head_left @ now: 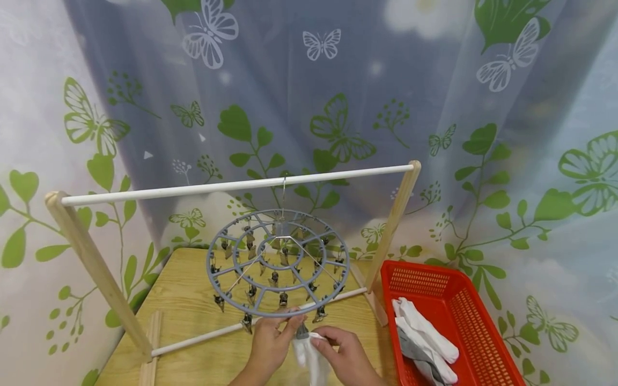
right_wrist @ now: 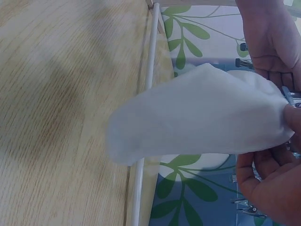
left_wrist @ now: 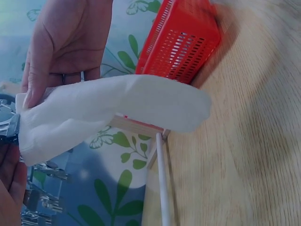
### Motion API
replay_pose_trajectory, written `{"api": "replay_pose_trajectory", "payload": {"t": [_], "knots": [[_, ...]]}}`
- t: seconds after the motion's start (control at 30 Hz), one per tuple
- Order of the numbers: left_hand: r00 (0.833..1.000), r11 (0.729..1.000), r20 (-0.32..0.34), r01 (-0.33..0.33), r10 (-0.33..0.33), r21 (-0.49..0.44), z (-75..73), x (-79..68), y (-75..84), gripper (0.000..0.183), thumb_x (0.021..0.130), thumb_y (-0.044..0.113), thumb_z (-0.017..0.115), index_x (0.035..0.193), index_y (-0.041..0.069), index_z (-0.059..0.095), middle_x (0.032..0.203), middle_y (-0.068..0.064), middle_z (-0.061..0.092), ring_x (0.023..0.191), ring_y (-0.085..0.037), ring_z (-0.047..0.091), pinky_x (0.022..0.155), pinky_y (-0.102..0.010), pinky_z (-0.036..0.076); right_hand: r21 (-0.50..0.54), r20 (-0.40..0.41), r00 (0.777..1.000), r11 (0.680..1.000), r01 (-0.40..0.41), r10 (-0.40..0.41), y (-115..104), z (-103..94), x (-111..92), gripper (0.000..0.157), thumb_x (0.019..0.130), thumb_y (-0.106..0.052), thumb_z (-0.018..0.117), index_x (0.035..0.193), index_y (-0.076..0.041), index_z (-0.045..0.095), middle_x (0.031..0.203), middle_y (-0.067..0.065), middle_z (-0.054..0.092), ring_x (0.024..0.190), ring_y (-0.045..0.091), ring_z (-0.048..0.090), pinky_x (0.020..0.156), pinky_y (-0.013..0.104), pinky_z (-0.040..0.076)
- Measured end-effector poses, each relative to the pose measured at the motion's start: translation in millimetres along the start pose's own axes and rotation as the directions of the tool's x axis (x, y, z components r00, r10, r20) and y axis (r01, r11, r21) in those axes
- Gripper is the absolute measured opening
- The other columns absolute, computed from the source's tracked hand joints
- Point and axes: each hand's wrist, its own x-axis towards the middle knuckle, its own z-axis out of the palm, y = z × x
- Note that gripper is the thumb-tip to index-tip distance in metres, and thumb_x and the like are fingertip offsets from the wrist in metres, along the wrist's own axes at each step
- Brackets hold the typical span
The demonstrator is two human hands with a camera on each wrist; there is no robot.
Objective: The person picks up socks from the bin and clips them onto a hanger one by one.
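A round grey clip hanger (head_left: 282, 229) hangs from a white rod, with several metal clips around its rings. At its near edge my left hand (head_left: 270, 343) holds one clip (head_left: 301, 331) between thumb and fingers. A white sock (left_wrist: 113, 101) hangs down from that clip, whose jaws meet the sock's open end. My right hand (head_left: 345, 351) pinches the sock's top edge, thumb on the near side, as the right wrist view shows. The sock's toe hangs free above the table. Part of the clip is hidden behind the fingers.
The white rod (head_left: 232, 186) spans a wooden stand on the wood-grain table (head_left: 193, 289). On the right, a red plastic basket (head_left: 465, 332) holds white and grey socks (head_left: 425, 338). A patterned curtain (head_left: 289, 80) closes off the back.
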Motion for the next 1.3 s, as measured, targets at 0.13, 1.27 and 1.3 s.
{"api": "replay_pose_trajectory", "payload": {"t": [0.13, 1.27, 1.3], "knots": [[1.0, 1.0, 0.009, -0.003, 0.003, 0.009, 0.7, -0.7, -1.1, 0.01, 0.089, 0.011, 0.07, 0.09, 0.007, 0.079, 0.094, -0.008, 0.075, 0.087, -0.022, 0.072, 0.072, -0.033, 0.058, 0.007, 0.004, 1.0, 1.0, -0.003, 0.003, -3.0, 0.1, -0.1, 0.023, 0.1, -0.023, 0.057, 0.111, -0.006, 0.069, 0.102, 0.004, 0.069, 0.085, 0.005, 0.059, 0.072, 0.025, 0.05], [0.958, 0.956, 0.212, 0.234, -0.195, -0.176, -1.0, -2.6, -7.2, 0.021, 0.096, 0.025, 0.063, 0.106, 0.01, 0.072, 0.096, -0.002, 0.073, 0.095, -0.013, 0.067, 0.087, -0.029, 0.054, 0.092, -0.123, 0.984, 0.989, -0.119, 0.13, 2.0, 3.8, -0.9, 0.03, 0.094, -0.028, 0.066, 0.108, -0.002, 0.066, 0.1, 0.006, 0.068, 0.095, 0.019, 0.065, 0.082, 0.028, 0.054], [0.955, 0.953, 0.215, 0.247, -0.207, -0.178, -1.7, -2.2, -6.7, 0.021, 0.096, 0.027, 0.063, 0.107, 0.011, 0.072, 0.097, -0.001, 0.073, 0.095, -0.015, 0.067, 0.086, -0.029, 0.055, 0.087, -0.124, 0.984, 0.989, -0.117, 0.128, 2.6, 3.1, -0.8, 0.029, 0.094, -0.028, 0.066, 0.108, -0.003, 0.067, 0.101, 0.006, 0.069, 0.096, 0.02, 0.065, 0.083, 0.028, 0.054]]}}
